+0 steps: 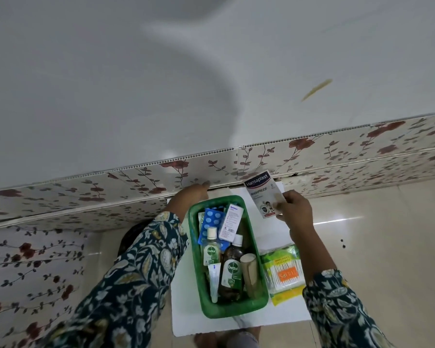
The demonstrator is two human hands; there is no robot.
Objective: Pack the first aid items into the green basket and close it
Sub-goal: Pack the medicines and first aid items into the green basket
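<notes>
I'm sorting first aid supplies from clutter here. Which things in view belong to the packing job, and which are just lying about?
Job: green basket, plaster packet in right hand, two antiseptic bottles, tablet strip, cotton buds.
Lying about: white sheet, yellow streak on the wall.

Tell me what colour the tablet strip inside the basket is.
Blue with white round tablets, clearest in the head view: the tablet strip lies at the far end of the green basket.

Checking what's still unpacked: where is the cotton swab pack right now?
In the head view, the cotton swab pack lies on the white sheet, outside the green basket, against its right side, below the right hand.
</notes>
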